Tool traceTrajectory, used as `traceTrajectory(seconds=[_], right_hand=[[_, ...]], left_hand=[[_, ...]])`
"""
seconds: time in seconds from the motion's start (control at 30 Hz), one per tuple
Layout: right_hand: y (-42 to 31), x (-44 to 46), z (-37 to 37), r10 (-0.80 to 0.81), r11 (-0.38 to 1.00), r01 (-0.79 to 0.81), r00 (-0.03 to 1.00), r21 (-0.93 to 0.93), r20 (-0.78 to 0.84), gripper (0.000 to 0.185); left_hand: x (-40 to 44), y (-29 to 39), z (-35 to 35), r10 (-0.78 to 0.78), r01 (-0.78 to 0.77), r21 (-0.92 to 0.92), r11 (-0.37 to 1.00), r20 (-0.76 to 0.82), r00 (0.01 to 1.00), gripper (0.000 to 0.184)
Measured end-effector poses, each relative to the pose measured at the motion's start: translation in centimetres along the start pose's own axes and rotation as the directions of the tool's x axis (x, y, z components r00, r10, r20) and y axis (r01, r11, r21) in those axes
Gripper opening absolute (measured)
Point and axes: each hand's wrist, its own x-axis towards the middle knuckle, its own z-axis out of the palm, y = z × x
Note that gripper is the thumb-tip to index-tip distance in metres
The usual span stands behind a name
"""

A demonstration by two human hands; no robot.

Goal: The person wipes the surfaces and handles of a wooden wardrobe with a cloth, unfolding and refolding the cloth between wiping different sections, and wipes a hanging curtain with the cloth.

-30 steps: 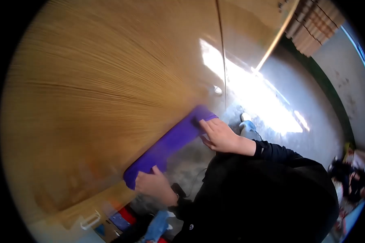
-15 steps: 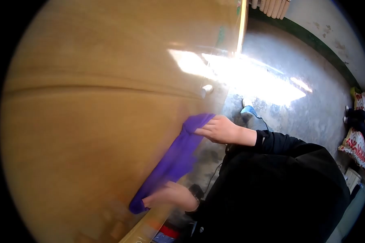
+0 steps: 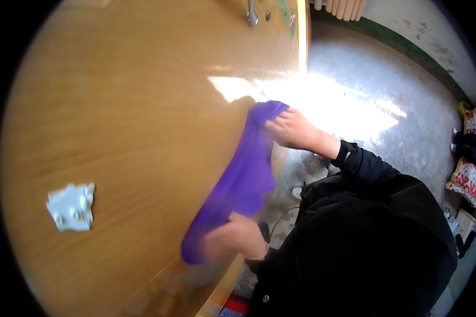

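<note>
A purple cloth is stretched between my two hands against a glossy wood-coloured surface. My right hand grips its upper end, the fingers bent over the fabric. My left hand, smeared by motion, is closed on the lower end near the surface's edge. Between the hands the cloth hangs in loose folds. A jagged pale piece with small round bumps shows on the surface at the left; its kind is unclear.
At the top of the surface are a metal handle and a small round fitting. Bright sunlight falls on the grey floor. A radiator stands by the wall. A red-and-white patterned fabric lies at the far right.
Both hands have moved up in the view with the purple cloth, the right hand more. The view has shifted, bringing the metal handle and the pale piece into sight.
</note>
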Motion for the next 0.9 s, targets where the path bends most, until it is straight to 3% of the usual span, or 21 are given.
traceTrajectory(seconds=[0.07, 0.13, 0.2, 0.27, 0.33, 0.37, 0.4, 0.47, 0.5, 0.53, 0.6, 0.63, 0.73, 0.8, 0.9], right_hand=[[2.1, 1.1, -2.3, 0.164, 0.986, -0.164, 0.986, -0.002, 0.038, 0.04], [4.5, 2.0, -3.7, 0.299, 0.948, -0.303, 0.953, 0.096, 0.057, 0.05], [6.7, 2.4, -4.1, 0.348, 0.936, -0.344, 0.937, 0.079, -0.036, 0.058], [8.0, 2.5, -4.7, 0.357, 0.929, -0.356, 0.934, 0.1, 0.016, 0.065], [8.6, 2.1, -4.5, 0.403, 0.913, -0.393, 0.911, 0.111, -0.086, 0.069], [8.7, 1.9, -4.6, 0.489, 0.858, -0.491, 0.871, 0.155, 0.05, 0.077], [9.0, 1.4, -4.2, 0.46, 0.873, -0.465, 0.885, 0.149, 0.068, 0.077], [9.7, -0.8, -2.6, 0.508, 0.814, -0.52, 0.853, 0.257, 0.117, 0.082], [9.1, -0.7, 3.5, 0.506, 0.795, -0.517, 0.854, 0.317, 0.125, 0.079], [9.2, -2.4, 4.3, 0.475, 0.813, -0.492, 0.87, 0.313, 0.134, 0.079], [7.3, -6.3, 7.3, 0.414, 0.786, -0.523, 0.841, 0.33, 0.348, 0.084], [5.7, -7.9, 8.1, 0.406, 0.799, -0.515, 0.843, 0.312, 0.352, 0.083], [0.5, -10.9, 6.8, 0.42, 0.772, -0.554, 0.813, 0.313, 0.403, 0.08], [-3.7, -11.4, 5.3, 0.455, 0.732, -0.597, 0.786, 0.327, 0.418, 0.077], [-9.4, -12.3, 6.3, 0.388, 0.832, -0.46, 0.882, 0.309, 0.268, 0.07]], left_hand=[[1.9, 3.2, -1.0, 0.04, -0.041, 0.068, 0.997, 0.003, 0.999, 0.088], [3.8, 6.3, -1.7, 0.041, -0.033, -0.111, 0.993, 0.078, 0.996, 0.079], [5.4, 9.0, -2.0, 0.104, -0.097, -0.131, 0.987, 0.049, 0.993, 0.074], [6.4, 11.0, -2.3, 0.166, -0.161, -0.146, 0.976, 0.02, 0.986, 0.068], [6.6, 12.7, -2.8, 0.271, -0.256, -0.209, 0.944, 0.042, 0.962, 0.065], [6.7, 13.6, -3.0, 0.283, -0.267, -0.24, 0.933, 0.034, 0.959, 0.055], [6.6, 14.4, -3.0, 0.255, -0.235, -0.234, 0.943, 0.057, 0.965, 0.055], [6.0, 15.3, -2.8, 0.437, -0.32, -0.488, 0.812, 0.146, 0.887, 0.044], [4.1, 15.1, 3.0, 0.41, -0.292, -0.559, 0.777, 0.096, 0.907, 0.038], [2.7, 15.1, 3.4, 0.379, -0.26, -0.551, 0.793, 0.113, 0.919, 0.038], [-2.7, 14.1, 6.5, 0.473, -0.206, -0.675, 0.708, 0.238, 0.848, 0.041], [-5.2, 13.0, 7.4, 0.416, -0.127, -0.745, 0.655, 0.215, 0.884, 0.043], [-10.3, 8.3, 6.4, 0.452, -0.157, -0.659, 0.736, 0.306, 0.838, 0.042], [-14.4, 4.5, 6.3, 0.408, -0.075, -0.665, 0.743, 0.361, 0.838, 0.04], [-20.0, -2.6, 6.3, 0.322, 0.009, -0.644, 0.765, 0.395, 0.861, 0.035]])
